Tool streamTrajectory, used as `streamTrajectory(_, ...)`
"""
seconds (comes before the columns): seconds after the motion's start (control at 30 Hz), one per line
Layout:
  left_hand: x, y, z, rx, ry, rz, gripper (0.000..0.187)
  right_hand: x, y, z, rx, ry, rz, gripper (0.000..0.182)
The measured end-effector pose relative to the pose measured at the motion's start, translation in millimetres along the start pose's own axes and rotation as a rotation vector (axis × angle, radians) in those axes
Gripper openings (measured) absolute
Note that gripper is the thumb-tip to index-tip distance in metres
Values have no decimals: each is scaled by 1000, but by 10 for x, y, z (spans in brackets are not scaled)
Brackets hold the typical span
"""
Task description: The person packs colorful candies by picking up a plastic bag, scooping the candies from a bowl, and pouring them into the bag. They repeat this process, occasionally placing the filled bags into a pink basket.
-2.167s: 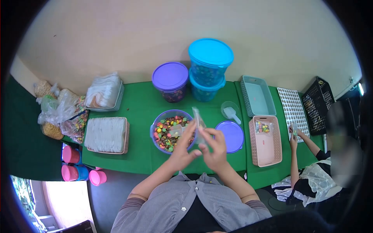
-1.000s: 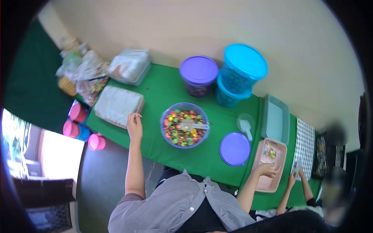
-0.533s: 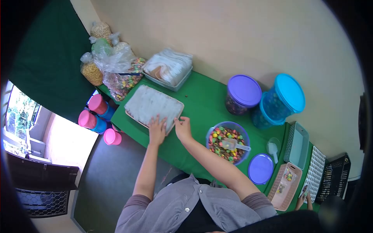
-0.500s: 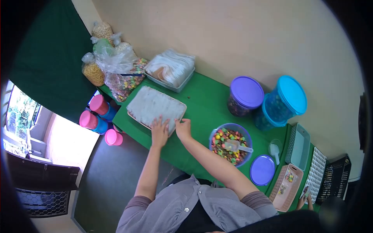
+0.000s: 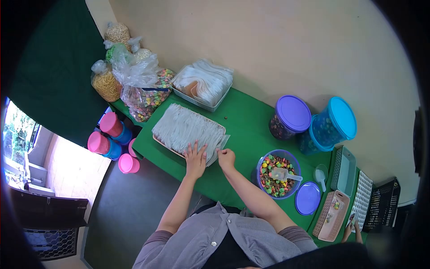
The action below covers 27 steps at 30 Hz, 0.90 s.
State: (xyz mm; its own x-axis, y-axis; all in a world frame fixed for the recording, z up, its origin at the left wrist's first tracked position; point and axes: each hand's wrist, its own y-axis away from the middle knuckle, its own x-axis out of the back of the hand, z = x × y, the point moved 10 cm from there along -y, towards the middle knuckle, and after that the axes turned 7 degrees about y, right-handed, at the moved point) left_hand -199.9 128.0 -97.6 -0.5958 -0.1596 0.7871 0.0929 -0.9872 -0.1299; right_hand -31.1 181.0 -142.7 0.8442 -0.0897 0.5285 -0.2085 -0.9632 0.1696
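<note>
A tray (image 5: pixel 166 145) with a pinkish rim holds a thick row of clear plastic bags (image 5: pixel 188 127). My left hand (image 5: pixel 195 162) lies on the bags near the tray's front edge, fingers spread. Just right of it, my right hand (image 5: pixel 226 159) has its fingers closed on the edge of a plastic bag (image 5: pixel 222 144) that sticks out past the tray's right end. Further right stands a purple tub (image 5: pixel 255 172) of colorful cereal-like pieces (image 5: pixel 274 183), with a clear scoop (image 5: pixel 286 175) lying on them.
Behind the tray is a second tray (image 5: pixel 207 106) of plastic bags. Snack sacks (image 5: pixel 148 96) stand at back left; lidded tubs (image 5: pixel 293 114) stand by the wall. On the right are a purple lid (image 5: pixel 307 198), a pink basket (image 5: pixel 330 226) and another person's hand (image 5: pixel 353 231).
My right hand has shifted away from the bag row, and a bag's edge now extends beyond the tray. My left hand remains on the bags. The whole view has shifted slightly.
</note>
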Motion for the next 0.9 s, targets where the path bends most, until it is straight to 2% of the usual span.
streamTrajectory(0.13, 13, -23, -39, 28, 101, 23, 46, -39, 44, 36, -128, -186, -108, 30)
streamTrajectory(0.23, 117, -76, -56, 88, 294, 60, 48, 107, 169, -111, 2, -261, -91, 30)
streamTrajectory(0.3, 199, -112, -52, 129, 416, 85, 50, 231, 268, -357, 220, -370, -140, 26)
streamTrajectory(0.37, 359, -168, 121, -8, 659, 156, 52, 407, 227, -507, 235, -414, -142, 23)
streamTrajectory(0.43, 529, -197, 364, -32, 751, 171, 50, 652, 220, -752, 256, -465, -142, 21)
streamTrajectory(0.5, 735, -225, 690, -53, 840, 192, 49, 886, 361, -1116, 326, -735, -308, 19)
streamTrajectory(0.53, 764, -243, 866, -20, 1083, 149, 45, 1040, 488, -1289, 344, -697, -405, 14)
streamTrajectory(0.57, 799, -250, 1007, 17, 1326, 104, 45, 1214, 567, -1346, 345, -696, -404, 14)
streamTrajectory(0.6, 912, -249, 1116, 16, 1328, 104, 45, 1281, 692, -1383, 325, -750, -516, 13)
streamTrajectory(0.63, 828, -246, 1313, 72, 1477, -108, 52, 1330, 802, -1380, 304, -805, -627, 16)
streamTrajectory(0.67, 723, -186, 1518, 129, 1615, -332, 62, 1427, 859, -1332, 328, -759, -634, 25)
streamTrajectory(0.7, 723, -158, 1627, 127, 1616, -337, 62, 1541, 911, -1287, 328, -758, -629, 25)
streamTrajectory(0.77, 739, -130, 1776, 122, 1554, -222, 67, 1897, 941, -1190, 331, -678, -421, 27)
streamTrajectory(0.8, 725, -94, 1843, 117, 1551, -228, 67, 2158, 965, -1217, 403, -589, -193, 22)
streamTrajectory(0.83, 719, -35, 1918, 72, 1463, -226, 59, 2271, 1009, -1205, 403, -592, -185, 22)
streamTrajectory(0.87, 700, 31, 2003, 30, 1375, -228, 51, 2523, 1053, -1168, 441, -466, -31, 20)
streamTrajectory(0.9, 648, 93, 2092, 29, 1375, -241, 51, 2763, 1112, -1142, 473, -337, 121, 19)
